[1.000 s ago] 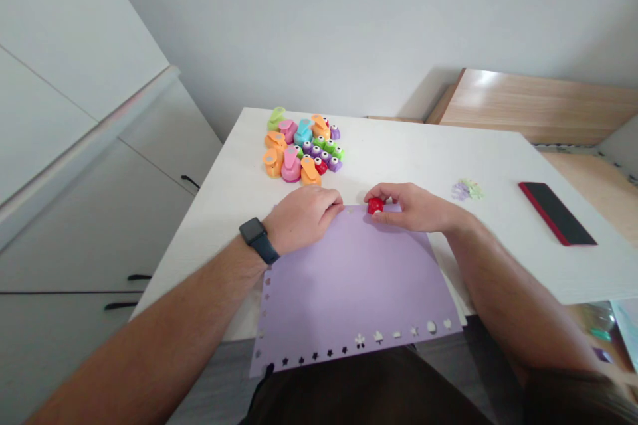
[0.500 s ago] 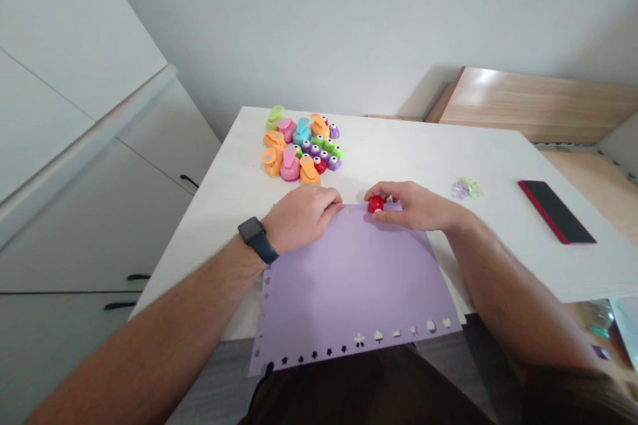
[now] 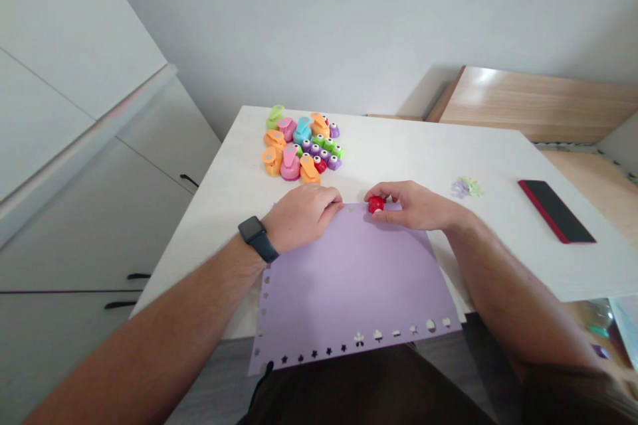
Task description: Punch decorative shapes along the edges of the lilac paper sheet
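A sheet of purple paper (image 3: 353, 279) lies on the table and hangs over its front edge, with small shapes punched along its left and near edges. At its far edge, my left hand (image 3: 306, 212) pinches the paper between thumb and fingers. My right hand (image 3: 413, 204) is closed around a small red craft punch (image 3: 376, 204), set on the far edge of the sheet right of my left hand. A punched hole shows in the paper between the two hands. The punch's underside is hidden.
Several colourful craft punches (image 3: 290, 165) stand grouped at the back left of the white table (image 3: 409, 146). Small purple and green paper cut-outs (image 3: 467, 187) lie to the right. Farther right is a dark flat object with a red edge (image 3: 555, 211). White cabinets (image 3: 74, 212) stand left.
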{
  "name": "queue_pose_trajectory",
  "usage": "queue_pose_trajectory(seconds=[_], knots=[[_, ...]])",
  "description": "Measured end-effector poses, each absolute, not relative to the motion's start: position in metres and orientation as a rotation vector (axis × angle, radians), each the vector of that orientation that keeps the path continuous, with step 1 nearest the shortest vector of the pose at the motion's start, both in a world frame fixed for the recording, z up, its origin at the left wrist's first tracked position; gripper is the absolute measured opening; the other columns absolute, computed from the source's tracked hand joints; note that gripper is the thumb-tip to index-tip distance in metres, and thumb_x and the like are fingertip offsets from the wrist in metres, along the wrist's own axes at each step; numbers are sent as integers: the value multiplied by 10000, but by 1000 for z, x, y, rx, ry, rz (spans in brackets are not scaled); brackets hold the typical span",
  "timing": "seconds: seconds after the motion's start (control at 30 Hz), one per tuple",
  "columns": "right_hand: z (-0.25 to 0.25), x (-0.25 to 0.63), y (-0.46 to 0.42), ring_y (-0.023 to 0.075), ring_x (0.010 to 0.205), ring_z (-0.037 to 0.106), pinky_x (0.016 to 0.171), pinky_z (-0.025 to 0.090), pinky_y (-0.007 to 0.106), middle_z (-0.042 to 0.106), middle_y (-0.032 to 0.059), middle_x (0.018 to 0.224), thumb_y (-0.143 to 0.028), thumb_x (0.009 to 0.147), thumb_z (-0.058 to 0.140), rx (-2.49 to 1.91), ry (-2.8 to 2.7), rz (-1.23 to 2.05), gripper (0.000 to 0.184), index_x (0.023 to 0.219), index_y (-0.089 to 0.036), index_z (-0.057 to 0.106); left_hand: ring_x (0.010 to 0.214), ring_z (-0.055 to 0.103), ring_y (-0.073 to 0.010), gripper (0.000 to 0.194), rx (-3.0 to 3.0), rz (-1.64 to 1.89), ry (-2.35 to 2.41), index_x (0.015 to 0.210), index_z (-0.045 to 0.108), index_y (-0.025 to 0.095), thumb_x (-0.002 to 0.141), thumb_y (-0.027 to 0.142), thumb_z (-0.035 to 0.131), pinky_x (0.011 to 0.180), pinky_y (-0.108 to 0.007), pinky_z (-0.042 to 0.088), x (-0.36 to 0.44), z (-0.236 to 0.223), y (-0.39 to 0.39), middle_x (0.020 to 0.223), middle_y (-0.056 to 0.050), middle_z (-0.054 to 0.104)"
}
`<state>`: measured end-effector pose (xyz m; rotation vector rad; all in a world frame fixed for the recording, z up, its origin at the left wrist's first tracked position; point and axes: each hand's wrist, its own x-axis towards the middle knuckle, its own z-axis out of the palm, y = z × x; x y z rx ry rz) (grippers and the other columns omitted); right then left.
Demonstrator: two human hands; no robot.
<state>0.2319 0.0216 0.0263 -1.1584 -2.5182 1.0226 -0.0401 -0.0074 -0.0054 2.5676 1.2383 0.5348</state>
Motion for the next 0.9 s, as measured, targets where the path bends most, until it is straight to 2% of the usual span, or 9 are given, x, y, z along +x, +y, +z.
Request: queue_pose_trajectory(seconds=[0.47, 0.9], knots=[[25, 230, 21, 173, 921, 656, 871, 487, 325, 742, 32, 1054, -359, 875, 687, -1158, -2518, 1026, 328, 1166, -210, 708, 901, 664, -241, 255, 2570, 521, 1233, 976, 683, 168, 1039, 296, 472, 801, -383, 468, -40, -5, -8, 924, -72, 729], [26, 229, 20, 171, 860, 639, 822, 474, 315, 734, 26, 968, -355, 870, 700, -1156, -2497, 983, 257, 1072, -199, 727, 900, 665, -238, 246, 2577, 532, 1226, 980, 676, 171, 1041, 295, 472, 805, -379, 472, -39, -4, -8, 925, -69, 730]])
